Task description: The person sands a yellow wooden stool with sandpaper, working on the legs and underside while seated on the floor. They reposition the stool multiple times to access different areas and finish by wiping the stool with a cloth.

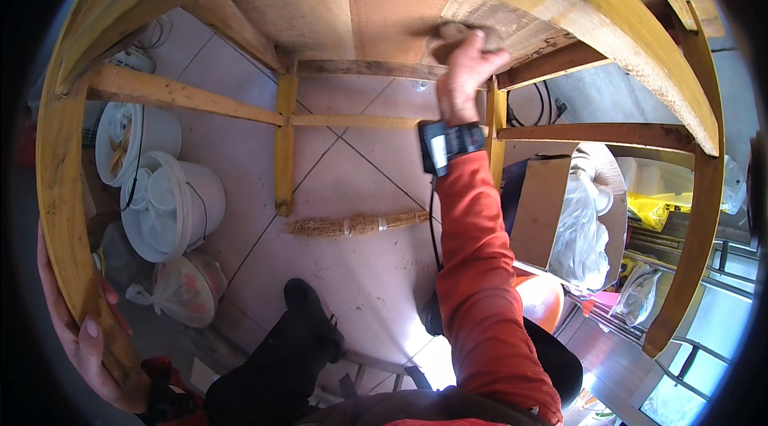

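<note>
A yellow-brown wooden table [288, 138] is tipped in front of me, its plank underside [384, 14] showing between the frame rails. My left hand [90, 350] is wrapped round the lower end of the near left leg [64, 210]. Up at the right part of the planks, my right hand [464, 78] is closed on a greyish-brown cloth [456, 38] and presses it to the wood. Motion smears the cloth, so its edges are unclear. A dark band [460, 142] with a pale patch circles my right wrist.
White buckets [210, 194] and a tied plastic bag [188, 290] stand on the left. A straw broom [360, 224] lies on the tiled floor [320, 254] beneath the table. At the right are an open cardboard box [540, 210] with plastic bags and a metal rack [680, 266].
</note>
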Demonstrator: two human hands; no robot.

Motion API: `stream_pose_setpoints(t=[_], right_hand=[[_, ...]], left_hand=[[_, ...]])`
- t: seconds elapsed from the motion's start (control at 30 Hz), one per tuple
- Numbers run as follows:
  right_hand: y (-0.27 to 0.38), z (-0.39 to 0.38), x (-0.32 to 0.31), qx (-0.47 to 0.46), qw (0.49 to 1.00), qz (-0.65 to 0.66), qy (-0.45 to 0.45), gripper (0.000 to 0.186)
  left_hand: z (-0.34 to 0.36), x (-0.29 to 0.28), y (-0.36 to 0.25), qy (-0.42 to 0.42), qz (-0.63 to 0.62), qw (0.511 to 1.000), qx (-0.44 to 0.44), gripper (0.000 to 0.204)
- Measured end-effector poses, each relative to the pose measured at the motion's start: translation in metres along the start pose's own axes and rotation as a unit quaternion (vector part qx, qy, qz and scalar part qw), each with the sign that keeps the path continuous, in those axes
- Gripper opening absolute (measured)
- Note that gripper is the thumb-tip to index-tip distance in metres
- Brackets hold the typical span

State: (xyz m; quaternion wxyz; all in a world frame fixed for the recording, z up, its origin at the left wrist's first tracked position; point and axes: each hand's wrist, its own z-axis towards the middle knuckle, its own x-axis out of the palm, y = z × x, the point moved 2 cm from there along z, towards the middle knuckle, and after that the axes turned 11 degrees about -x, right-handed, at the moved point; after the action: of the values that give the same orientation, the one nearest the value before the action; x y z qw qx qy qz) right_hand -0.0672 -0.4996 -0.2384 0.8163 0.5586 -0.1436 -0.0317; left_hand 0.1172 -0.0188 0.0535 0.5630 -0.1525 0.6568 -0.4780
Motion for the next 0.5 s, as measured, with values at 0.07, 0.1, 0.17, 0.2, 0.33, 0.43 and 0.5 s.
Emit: stream_pose_setpoints(t=[0.07, 0.1, 0.17, 0.2, 0.33, 0.43, 0.5], right_hand=[[0.026, -0.029, 0.019, -0.158, 0.978, -0.02, 0.137, 0.035], [0.035, -0.043, 0.018, -0.119, 0.977, 0.008, 0.176, 0.032], [0.047, -0.055, 0.012, -0.062, 0.98, 0.105, 0.157, 0.026], [0.05, -0.049, -0.003, -0.019, 0.991, 0.076, 0.106, 0.028], [0.051, 0.012, -0.037, 0.024, 0.987, 0.135, -0.087, 0.039], [0.062, 0.036, -0.024, -0.008, 0.984, 0.127, -0.122, 0.032], [0.082, 0.028, 0.0, -0.147, 0.988, 0.03, -0.044, 0.034]], left_hand=[[0.0, -0.001, 0.0, -0.002, -0.007, 1.0, -0.003, 0.105], [0.001, -0.004, -0.001, 0.015, -0.001, 1.0, -0.014, 0.103], [0.002, -0.009, -0.002, 0.069, 0.024, 0.996, -0.043, 0.099], [0.001, -0.01, -0.001, 0.084, 0.032, 0.995, -0.051, 0.097], [-0.002, -0.009, -0.002, 0.082, 0.03, 0.995, -0.056, 0.097], [-0.002, 0.0, -0.005, 0.056, -0.003, 0.997, -0.05, 0.101], [-0.002, 0.006, -0.008, 0.03, -0.012, 0.999, -0.035, 0.106]])
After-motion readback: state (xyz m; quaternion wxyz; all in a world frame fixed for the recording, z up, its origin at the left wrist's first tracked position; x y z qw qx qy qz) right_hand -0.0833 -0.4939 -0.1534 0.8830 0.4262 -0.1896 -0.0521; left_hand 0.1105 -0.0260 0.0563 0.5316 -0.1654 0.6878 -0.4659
